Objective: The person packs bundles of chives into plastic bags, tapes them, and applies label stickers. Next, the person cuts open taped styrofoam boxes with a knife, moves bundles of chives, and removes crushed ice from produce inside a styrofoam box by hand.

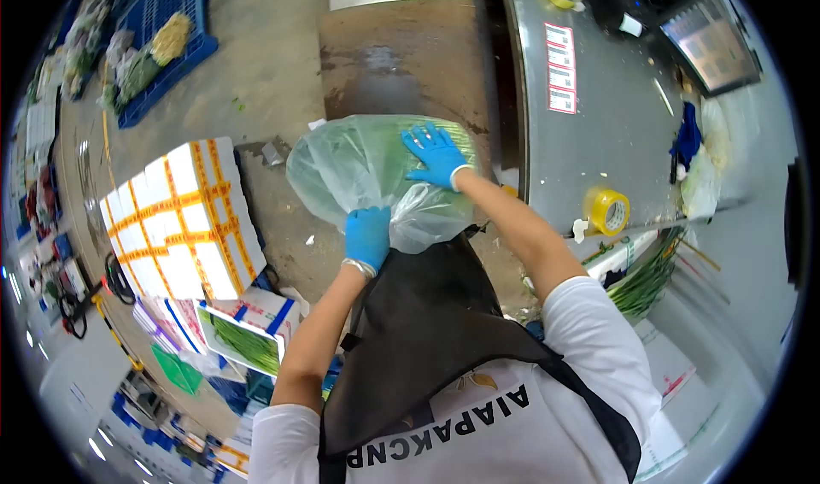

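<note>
A large clear plastic bag with green stalks inside is in front of my body. My left hand, in a blue glove, is closed on the gathered plastic at the bag's near side. Spread over the right part of the bag lies my right hand, also blue-gloved, its fingers apart and pressing on the plastic above the greens. Between the two hands the plastic is bunched into folds.
A metal table at the right bears yellow tape, labels and a monitor. White foam boxes with orange tape stand left. Blue pallets are at upper left; leafy greens at lower right.
</note>
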Action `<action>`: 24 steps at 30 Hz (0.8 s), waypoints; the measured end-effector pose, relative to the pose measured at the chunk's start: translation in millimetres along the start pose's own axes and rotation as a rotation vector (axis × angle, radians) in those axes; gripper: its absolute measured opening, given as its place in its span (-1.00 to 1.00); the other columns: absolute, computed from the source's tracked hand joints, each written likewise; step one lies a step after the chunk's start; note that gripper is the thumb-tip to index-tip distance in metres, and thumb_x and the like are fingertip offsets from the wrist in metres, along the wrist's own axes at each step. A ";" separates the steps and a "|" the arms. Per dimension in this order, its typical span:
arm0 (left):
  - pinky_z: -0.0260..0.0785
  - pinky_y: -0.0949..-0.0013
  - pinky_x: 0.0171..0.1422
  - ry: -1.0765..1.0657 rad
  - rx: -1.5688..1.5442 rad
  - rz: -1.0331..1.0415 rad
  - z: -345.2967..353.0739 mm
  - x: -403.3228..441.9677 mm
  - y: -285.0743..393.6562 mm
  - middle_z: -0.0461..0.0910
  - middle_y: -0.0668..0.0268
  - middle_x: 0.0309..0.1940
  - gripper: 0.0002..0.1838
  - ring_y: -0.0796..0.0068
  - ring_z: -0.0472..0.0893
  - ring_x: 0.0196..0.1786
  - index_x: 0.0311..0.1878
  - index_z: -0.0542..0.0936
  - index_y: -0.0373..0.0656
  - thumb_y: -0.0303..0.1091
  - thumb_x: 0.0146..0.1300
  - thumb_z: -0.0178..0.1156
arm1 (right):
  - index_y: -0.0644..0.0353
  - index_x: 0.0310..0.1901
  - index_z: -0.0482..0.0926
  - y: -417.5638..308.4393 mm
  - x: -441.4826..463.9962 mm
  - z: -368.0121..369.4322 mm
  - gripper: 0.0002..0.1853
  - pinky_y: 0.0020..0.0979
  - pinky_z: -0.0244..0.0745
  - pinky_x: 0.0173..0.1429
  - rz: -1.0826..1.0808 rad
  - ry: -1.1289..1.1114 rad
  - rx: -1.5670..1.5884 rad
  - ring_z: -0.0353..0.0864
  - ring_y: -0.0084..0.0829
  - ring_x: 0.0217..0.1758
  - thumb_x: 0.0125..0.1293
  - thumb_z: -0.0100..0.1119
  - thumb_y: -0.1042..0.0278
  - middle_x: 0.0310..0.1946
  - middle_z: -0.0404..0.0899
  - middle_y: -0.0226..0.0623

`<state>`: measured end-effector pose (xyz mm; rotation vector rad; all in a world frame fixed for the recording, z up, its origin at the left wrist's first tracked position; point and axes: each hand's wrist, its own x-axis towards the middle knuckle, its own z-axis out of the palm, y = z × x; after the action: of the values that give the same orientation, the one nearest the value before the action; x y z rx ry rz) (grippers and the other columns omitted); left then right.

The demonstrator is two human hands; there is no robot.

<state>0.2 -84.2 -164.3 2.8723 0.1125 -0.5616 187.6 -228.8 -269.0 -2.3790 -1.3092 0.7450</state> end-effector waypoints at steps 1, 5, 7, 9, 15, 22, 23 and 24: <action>0.29 0.23 -0.08 0.023 -0.026 -0.024 2.5 -8.5 0.5 0.52 0.27 -0.42 -0.70 0.24 0.55 -0.30 -0.10 0.54 -0.07 -0.46 0.03 0.10 | -0.09 0.47 0.02 -0.7 -7.7 -10.5 -0.16 0.03 -0.15 0.49 0.021 0.051 -0.042 -0.08 0.05 0.50 0.22 0.16 -0.06 0.46 -0.02 -0.05; 0.30 0.19 -0.10 0.146 -0.121 -0.070 -2.7 -20.8 -4.1 0.53 0.24 -0.41 -0.75 0.20 0.55 -0.30 -0.16 0.56 -0.06 -0.44 0.03 0.11 | -0.03 0.47 0.02 14.9 -48.4 -62.4 -0.08 -0.05 0.07 0.43 0.181 0.378 0.023 0.12 0.07 0.42 0.13 0.30 0.05 0.36 0.17 0.03; 0.34 0.13 -0.13 0.150 -0.239 -0.081 6.5 -27.8 -6.5 0.56 0.20 -0.40 -0.78 0.14 0.57 -0.29 -0.21 0.60 -0.07 -0.37 0.03 0.14 | 0.04 0.46 0.05 -8.1 -82.8 -69.2 -0.03 -0.07 0.17 0.37 0.166 0.306 0.303 0.22 0.10 0.34 0.05 0.40 0.12 0.30 0.26 0.06; 0.40 0.07 -0.18 0.200 -0.470 -0.112 5.0 -32.1 -3.0 0.62 0.13 -0.38 -0.81 0.07 0.60 -0.28 -0.30 0.65 -0.08 -0.25 0.04 0.18 | 0.10 0.43 0.09 -64.9 -102.3 -76.0 -0.01 -0.07 0.19 0.36 -0.078 0.088 0.300 0.27 0.06 0.30 0.00 0.43 0.06 0.28 0.29 0.05; 0.40 0.06 -0.22 0.456 -0.819 -0.010 -94.3 -85.9 -15.8 0.60 0.06 -0.42 -0.78 -0.04 0.57 -0.34 -0.36 0.60 -0.08 -0.17 -0.03 0.19 | 0.24 0.06 0.48 -161.6 -99.4 65.7 -0.52 -0.24 0.39 0.17 0.124 0.373 0.723 0.49 -0.29 0.09 0.11 0.34 0.29 0.03 0.53 -0.21; 0.39 0.04 -0.13 0.559 -0.944 -0.083 -137.5 -253.5 -165.9 0.60 0.05 -0.32 -0.73 -0.06 0.57 -0.26 -0.27 0.60 -0.16 -0.20 0.01 0.22 | 0.21 0.07 0.52 -390.5 -43.3 -20.8 -0.70 -0.48 0.35 0.06 0.219 0.040 0.965 0.46 -0.53 0.01 0.36 0.05 0.32 -0.02 0.53 -0.37; 0.39 0.08 -0.04 0.651 -0.838 -0.084 -130.9 -276.1 -188.6 0.58 0.04 -0.20 -0.67 -0.02 0.56 -0.16 -0.15 0.59 -0.15 -0.19 0.04 0.22 | 0.19 0.06 0.53 -416.9 -32.8 -25.1 -0.70 -0.50 0.34 0.02 0.347 -0.069 1.042 0.45 -0.56 -0.01 0.39 0.05 0.25 -0.02 0.52 -0.39; 0.39 0.11 0.05 0.743 -0.734 -0.082 -126.7 -299.8 -208.9 0.56 0.03 -0.08 -0.60 0.02 0.56 -0.06 -0.03 0.57 -0.15 -0.18 0.08 0.23 | 0.15 0.04 0.56 -450.8 -21.3 -25.0 -0.65 -0.58 0.30 -0.13 0.341 -0.022 1.107 0.45 -0.63 -0.15 0.41 0.02 0.09 -0.10 0.54 -0.49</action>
<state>-254.9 137.2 24.1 2.1963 0.4420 0.4775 -113.9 -10.4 -12.7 -1.6369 -0.2742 1.1804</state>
